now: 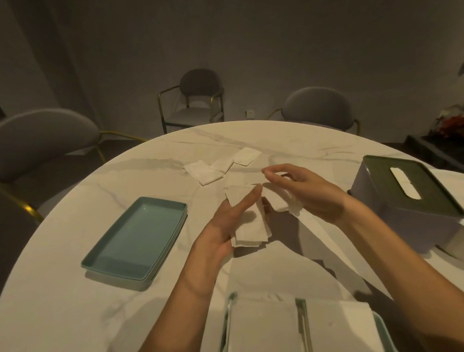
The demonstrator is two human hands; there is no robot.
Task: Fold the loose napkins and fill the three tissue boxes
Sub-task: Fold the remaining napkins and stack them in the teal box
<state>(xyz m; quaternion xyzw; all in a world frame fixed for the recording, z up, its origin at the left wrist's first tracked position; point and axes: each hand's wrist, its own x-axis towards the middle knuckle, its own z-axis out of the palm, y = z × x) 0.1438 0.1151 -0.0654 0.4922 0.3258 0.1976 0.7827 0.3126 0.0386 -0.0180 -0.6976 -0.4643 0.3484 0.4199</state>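
Left hand held palm up above the marble table, fingers nearly straight and only slightly cupped, carrying a small stack of folded napkins that lies along the palm and overhangs its inner edge toward the other hand. Right hand just beside it, fingers loosely curled, thumb and forefinger apart at the top; a single napkin gripped in the lower curled fingers, its crumpled end hanging out beneath the palm, its flat end reaching across to touch the top of the stack. Beyond both hands, farther out on the table, three loose folded napkins lying side by side, edges overlapping, with another pale sheet just past the fingertips, partly hidden by them. Out to the side of the left hand, well apart from it, a teal tray lying flat, seemingly two stacked. Out to the side of the right hand, near the wrist, a closed tissue box with pale walls, a dark green lid and a rounded slot showing white inside. Nearer the body, under and between the forearms, two open boxes side by side at the table's edge, both filled with white napkins up to the rims. Past the table's far rim, grey chairs with gold frames in a dim room.
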